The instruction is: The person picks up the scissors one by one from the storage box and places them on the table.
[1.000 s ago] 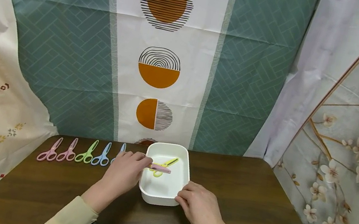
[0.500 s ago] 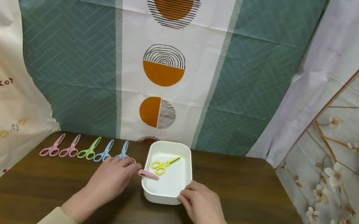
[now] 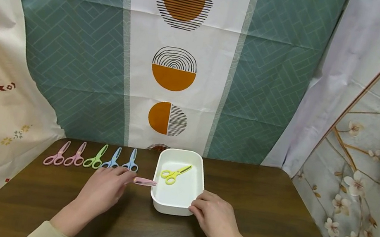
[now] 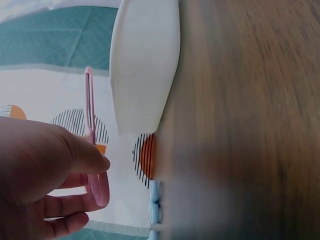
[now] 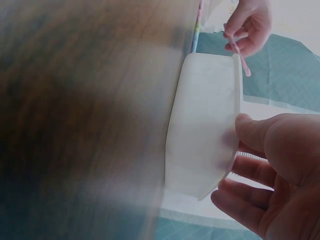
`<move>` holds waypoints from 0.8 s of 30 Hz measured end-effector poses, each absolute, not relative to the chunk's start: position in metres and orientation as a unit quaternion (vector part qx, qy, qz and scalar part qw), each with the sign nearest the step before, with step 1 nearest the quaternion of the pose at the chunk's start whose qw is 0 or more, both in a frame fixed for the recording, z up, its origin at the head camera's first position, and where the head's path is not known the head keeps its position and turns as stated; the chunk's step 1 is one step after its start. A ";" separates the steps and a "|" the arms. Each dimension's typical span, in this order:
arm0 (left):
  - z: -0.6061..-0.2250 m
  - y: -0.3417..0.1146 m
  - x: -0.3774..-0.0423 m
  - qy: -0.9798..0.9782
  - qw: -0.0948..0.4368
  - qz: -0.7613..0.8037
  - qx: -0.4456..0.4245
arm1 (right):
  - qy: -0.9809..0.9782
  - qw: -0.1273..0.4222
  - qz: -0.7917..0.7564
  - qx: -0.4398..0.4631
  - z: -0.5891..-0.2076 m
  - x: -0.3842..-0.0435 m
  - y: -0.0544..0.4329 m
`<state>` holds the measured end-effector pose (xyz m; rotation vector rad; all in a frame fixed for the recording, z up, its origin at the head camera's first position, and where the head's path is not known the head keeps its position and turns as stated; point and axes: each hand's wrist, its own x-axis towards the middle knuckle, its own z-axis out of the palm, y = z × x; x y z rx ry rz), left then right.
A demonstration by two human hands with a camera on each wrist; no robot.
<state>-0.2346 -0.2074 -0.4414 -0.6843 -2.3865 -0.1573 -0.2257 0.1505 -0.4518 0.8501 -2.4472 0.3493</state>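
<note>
My left hand (image 3: 104, 188) pinches a pair of pink scissors (image 3: 144, 182) by the handles, thumb against fingers. Their blades point right, and the tip overlaps the left rim of a white plastic tub (image 3: 173, 211) in the head view. In the left wrist view the scissors (image 4: 90, 107) are held up beside the tub's wall (image 4: 145, 65). Inside the tub lies a pair of yellow scissors (image 3: 173, 174), slanting up to the right. My right hand (image 3: 215, 215) grips the tub's near right rim, thumb outside and fingers over the edge.
Several scissors stand in a row on the dark wooden table (image 3: 271, 216) at the back left: pink scissors (image 3: 57, 154), green scissors (image 3: 96, 157) and blue scissors (image 3: 131, 161). Patterned cloth (image 3: 274, 86) hangs behind the table and along both sides.
My left hand has moved left with the pink scissors, from over the tub to beside its left rim. The yellow scissors show fully now. My right hand stays on the rim.
</note>
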 end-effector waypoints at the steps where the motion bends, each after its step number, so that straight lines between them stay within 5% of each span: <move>1: -0.442 -0.209 -0.234 -0.908 0.321 -0.059 -0.260 | -0.905 0.259 0.128 0.313 -0.452 -0.226 0.150; 24: -0.458 -0.227 -0.234 -0.933 0.267 -0.012 -0.240 | -0.907 0.254 0.129 0.311 -0.451 -0.225 0.149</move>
